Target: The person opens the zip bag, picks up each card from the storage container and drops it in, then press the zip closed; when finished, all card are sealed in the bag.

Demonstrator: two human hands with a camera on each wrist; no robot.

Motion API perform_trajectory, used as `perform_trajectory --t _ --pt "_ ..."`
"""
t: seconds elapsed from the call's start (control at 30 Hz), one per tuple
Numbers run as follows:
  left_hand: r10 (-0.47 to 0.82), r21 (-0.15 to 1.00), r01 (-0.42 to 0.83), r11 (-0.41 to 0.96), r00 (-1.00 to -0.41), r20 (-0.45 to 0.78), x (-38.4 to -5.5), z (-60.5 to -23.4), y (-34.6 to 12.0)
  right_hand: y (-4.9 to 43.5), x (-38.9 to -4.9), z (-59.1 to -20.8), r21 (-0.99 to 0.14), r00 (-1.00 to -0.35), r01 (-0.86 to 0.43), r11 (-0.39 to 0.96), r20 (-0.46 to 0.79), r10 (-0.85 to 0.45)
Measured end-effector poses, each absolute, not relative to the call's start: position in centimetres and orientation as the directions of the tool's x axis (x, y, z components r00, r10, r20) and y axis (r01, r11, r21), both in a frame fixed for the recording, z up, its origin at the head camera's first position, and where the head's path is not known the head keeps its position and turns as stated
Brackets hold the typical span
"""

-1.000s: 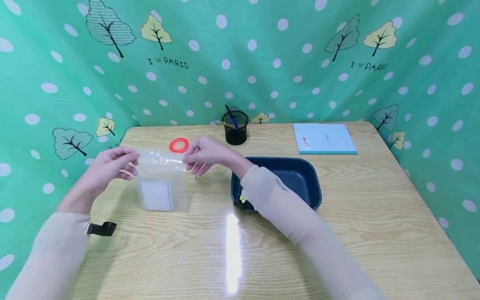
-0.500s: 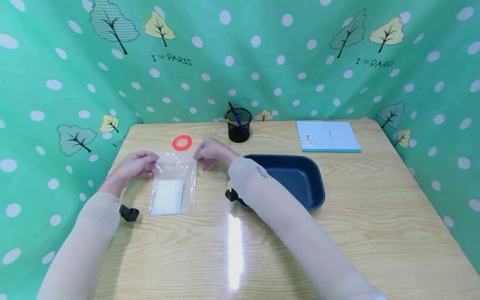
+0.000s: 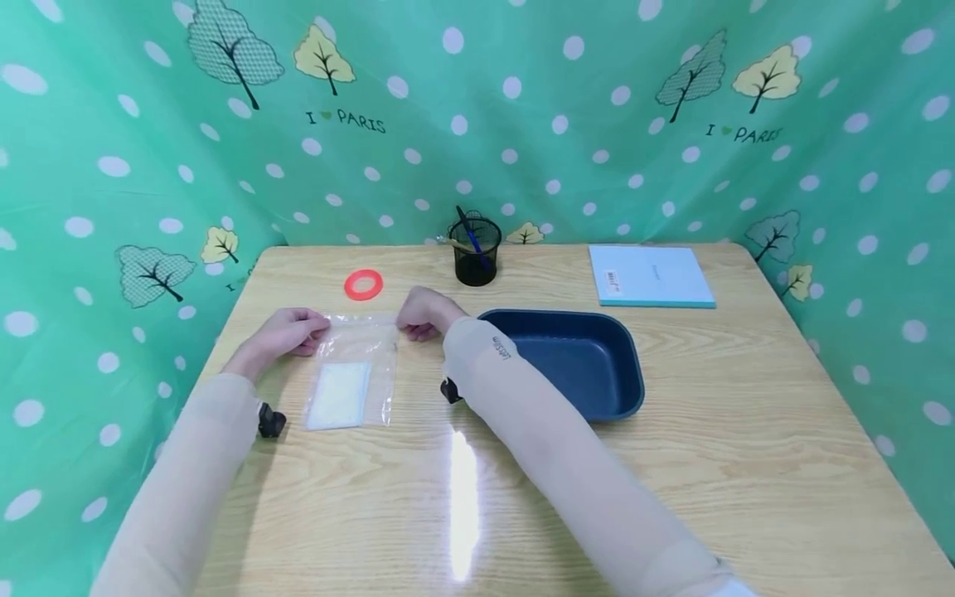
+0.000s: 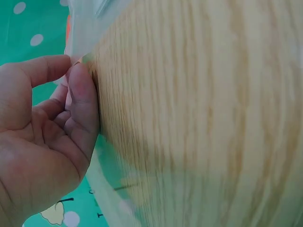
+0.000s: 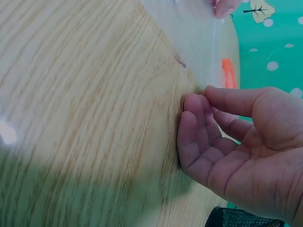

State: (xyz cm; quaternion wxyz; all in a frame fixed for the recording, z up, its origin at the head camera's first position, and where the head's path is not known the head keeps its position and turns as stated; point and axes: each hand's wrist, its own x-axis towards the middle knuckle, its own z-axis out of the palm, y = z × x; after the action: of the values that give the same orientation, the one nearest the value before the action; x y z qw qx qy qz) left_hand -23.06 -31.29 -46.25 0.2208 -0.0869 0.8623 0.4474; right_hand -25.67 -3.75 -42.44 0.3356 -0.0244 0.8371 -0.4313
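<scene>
A clear zip bag (image 3: 381,365) lies flat on the table at left of centre, with a white rectangular packet (image 3: 339,395) inside. My left hand (image 3: 297,332) pinches the bag's top left corner between thumb and fingertips. At the top right corner, my right hand (image 3: 425,313) pinches the edge the same way. The left wrist view has the left hand (image 4: 52,123) at the bag's edge, fingers curled. In the right wrist view, the right hand (image 5: 241,146) grips the film (image 5: 194,33) by thumb and index fingertips, its other fingers curled on the wood.
A red tape roll (image 3: 363,284) lies behind the bag. Right of the right hand stands a dark blue tray (image 3: 578,365), partly behind the right sleeve. A black mesh pen cup (image 3: 475,265) and a light blue notebook (image 3: 652,276) sit at the back, before a green curtain (image 3: 477,108).
The bag has come down from a raised, tilted hold to lie flat on the table. Both hands have lowered with it and still pinch its top corners.
</scene>
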Motion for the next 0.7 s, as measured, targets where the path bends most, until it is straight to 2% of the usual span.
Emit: perform_trajectory --t 0.17,0.4,0.57,0.7 --pt "0.051 0.737 -0.349 0.579 -0.886 -0.460 -22.7 -47.1 -30.7 -3.9 -25.6 -43.2 -0.704 -0.776 0.258 0.661 -0.559 -0.293" --pt "0.046 0.717 -0.314 0.623 -0.900 -0.434 -22.3 -47.0 -30.3 -4.5 -25.7 -43.6 -0.653 -0.775 0.124 0.747 -0.534 -0.338" --pt "0.035 0.696 -0.245 0.675 -0.932 -0.362 -22.9 -46.5 -29.5 -3.9 -25.9 -42.8 -0.718 -0.794 0.221 0.661 -0.525 -0.305" --pt "0.028 0.647 -0.190 0.738 -0.950 -0.311 -22.7 -45.9 -29.2 -2.9 -25.9 -41.6 -0.768 -0.770 0.222 0.601 -0.517 -0.375"
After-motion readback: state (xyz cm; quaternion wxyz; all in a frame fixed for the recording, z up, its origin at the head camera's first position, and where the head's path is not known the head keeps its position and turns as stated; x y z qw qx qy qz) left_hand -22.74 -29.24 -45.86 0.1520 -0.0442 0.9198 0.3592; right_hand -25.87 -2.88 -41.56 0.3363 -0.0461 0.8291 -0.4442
